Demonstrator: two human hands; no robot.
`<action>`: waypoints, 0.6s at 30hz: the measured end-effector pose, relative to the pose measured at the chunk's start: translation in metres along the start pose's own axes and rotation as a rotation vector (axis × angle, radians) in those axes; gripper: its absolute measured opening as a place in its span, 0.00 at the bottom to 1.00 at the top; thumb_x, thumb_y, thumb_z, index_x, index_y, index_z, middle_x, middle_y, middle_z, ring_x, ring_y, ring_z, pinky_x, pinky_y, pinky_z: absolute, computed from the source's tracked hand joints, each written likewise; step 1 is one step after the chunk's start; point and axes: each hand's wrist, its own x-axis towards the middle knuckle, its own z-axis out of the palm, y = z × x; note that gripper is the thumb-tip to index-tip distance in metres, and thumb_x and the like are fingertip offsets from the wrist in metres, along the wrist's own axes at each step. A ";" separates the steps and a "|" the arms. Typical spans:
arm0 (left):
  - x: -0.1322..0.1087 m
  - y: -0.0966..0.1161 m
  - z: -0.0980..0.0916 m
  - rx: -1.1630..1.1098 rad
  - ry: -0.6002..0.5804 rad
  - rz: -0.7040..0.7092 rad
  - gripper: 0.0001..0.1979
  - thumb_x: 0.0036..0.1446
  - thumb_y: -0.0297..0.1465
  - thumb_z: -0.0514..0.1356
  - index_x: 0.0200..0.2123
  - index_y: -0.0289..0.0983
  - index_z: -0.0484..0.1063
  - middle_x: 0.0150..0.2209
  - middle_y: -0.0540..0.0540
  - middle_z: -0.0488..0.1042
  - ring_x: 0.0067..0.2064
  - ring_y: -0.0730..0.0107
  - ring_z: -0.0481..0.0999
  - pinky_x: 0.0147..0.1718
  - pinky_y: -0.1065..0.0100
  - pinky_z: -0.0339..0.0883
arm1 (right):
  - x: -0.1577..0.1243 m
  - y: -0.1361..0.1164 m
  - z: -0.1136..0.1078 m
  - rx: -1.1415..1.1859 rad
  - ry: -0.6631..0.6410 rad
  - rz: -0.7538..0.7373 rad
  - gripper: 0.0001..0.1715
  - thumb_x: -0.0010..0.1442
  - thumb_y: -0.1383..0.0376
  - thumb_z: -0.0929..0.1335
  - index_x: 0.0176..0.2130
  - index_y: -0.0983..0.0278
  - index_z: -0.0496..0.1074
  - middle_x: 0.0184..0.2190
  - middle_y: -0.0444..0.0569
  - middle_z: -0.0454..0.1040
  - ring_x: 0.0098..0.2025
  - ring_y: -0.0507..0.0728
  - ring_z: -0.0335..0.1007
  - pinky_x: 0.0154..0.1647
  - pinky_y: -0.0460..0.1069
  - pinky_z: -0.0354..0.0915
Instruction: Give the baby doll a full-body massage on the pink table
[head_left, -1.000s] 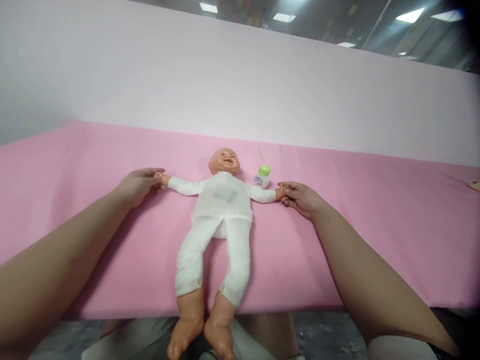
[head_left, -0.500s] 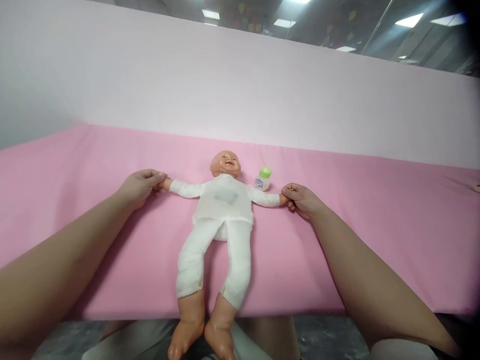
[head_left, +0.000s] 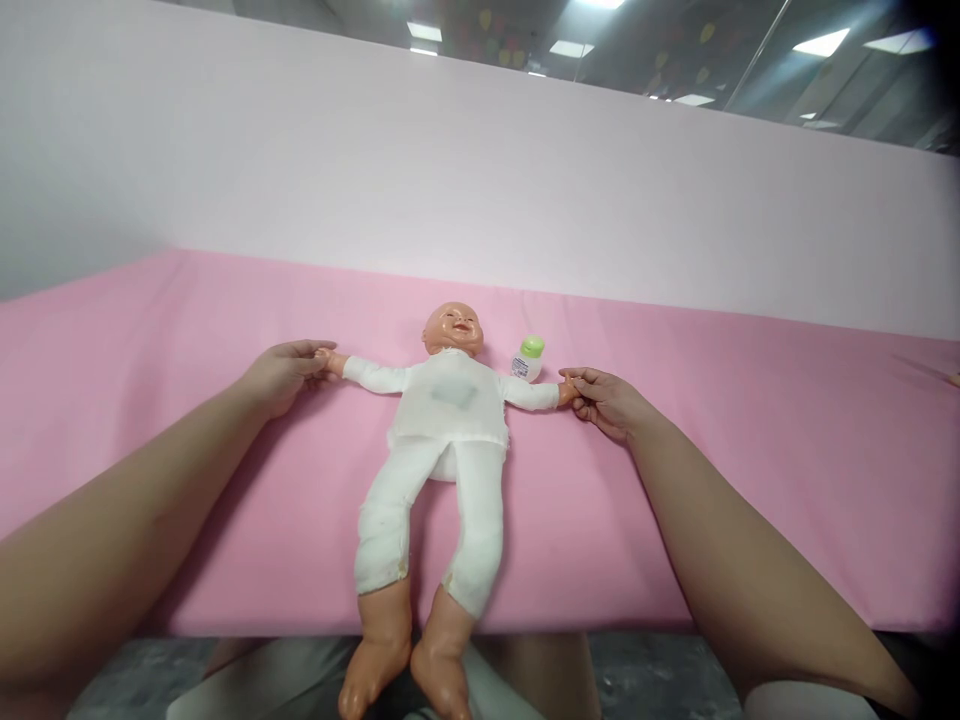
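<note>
A baby doll (head_left: 450, 395) with a white cloth body lies face up on the pink table cover, its arms spread and its feet past the front edge. The fingers of my left hand (head_left: 289, 377) are closed on the doll's hand at the left. On the other side my right hand (head_left: 604, 400) pinches the doll's other hand between thumb and fingers. A small clear bottle with a green cap (head_left: 528, 358) stands beside the doll's head, just above its arm on the right.
The pink cover (head_left: 750, 450) spreads to both sides, with its front edge close to my legs. A white wall panel (head_left: 480, 180) rises behind it. At the far right edge a small object is partly visible, too small to name.
The fingers of both hands have loosened slightly around the doll's hands, and more of those hands shows. The doll and the bottle lie as before.
</note>
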 end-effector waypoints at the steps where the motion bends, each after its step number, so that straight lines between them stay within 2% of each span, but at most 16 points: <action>1: 0.000 0.000 0.000 0.001 -0.008 0.007 0.25 0.47 0.30 0.73 0.50 0.35 0.79 0.37 0.41 0.81 0.33 0.65 0.81 0.33 0.67 0.75 | 0.000 0.000 -0.002 0.027 -0.010 0.000 0.22 0.57 0.65 0.76 0.51 0.63 0.75 0.33 0.47 0.74 0.27 0.48 0.67 0.26 0.44 0.67; 3: -0.001 0.000 0.000 0.014 -0.020 0.025 0.25 0.45 0.31 0.74 0.49 0.35 0.79 0.36 0.42 0.81 0.32 0.65 0.80 0.31 0.68 0.73 | 0.001 0.000 -0.004 0.050 -0.018 -0.003 0.24 0.54 0.65 0.78 0.51 0.62 0.75 0.33 0.46 0.74 0.28 0.48 0.68 0.26 0.43 0.68; 9: -0.002 0.000 0.003 0.060 -0.002 0.068 0.21 0.42 0.36 0.76 0.40 0.36 0.78 0.29 0.45 0.79 0.27 0.68 0.76 0.25 0.70 0.67 | 0.000 0.000 0.000 -0.072 -0.045 -0.026 0.24 0.49 0.58 0.81 0.40 0.63 0.71 0.25 0.41 0.71 0.21 0.47 0.63 0.20 0.43 0.60; 13: 0.000 -0.001 0.003 0.080 0.002 0.073 0.17 0.48 0.40 0.74 0.36 0.37 0.77 0.28 0.44 0.78 0.26 0.68 0.75 0.25 0.70 0.68 | -0.001 0.001 0.005 -0.106 -0.004 -0.044 0.25 0.50 0.54 0.81 0.36 0.62 0.69 0.22 0.41 0.70 0.19 0.47 0.59 0.17 0.43 0.55; 18: 0.002 -0.001 0.006 0.106 0.065 0.031 0.13 0.57 0.40 0.67 0.37 0.36 0.76 0.26 0.44 0.78 0.23 0.67 0.74 0.22 0.68 0.67 | 0.001 0.001 0.009 -0.142 0.049 -0.035 0.26 0.59 0.44 0.74 0.33 0.62 0.70 0.20 0.42 0.66 0.17 0.47 0.53 0.15 0.43 0.47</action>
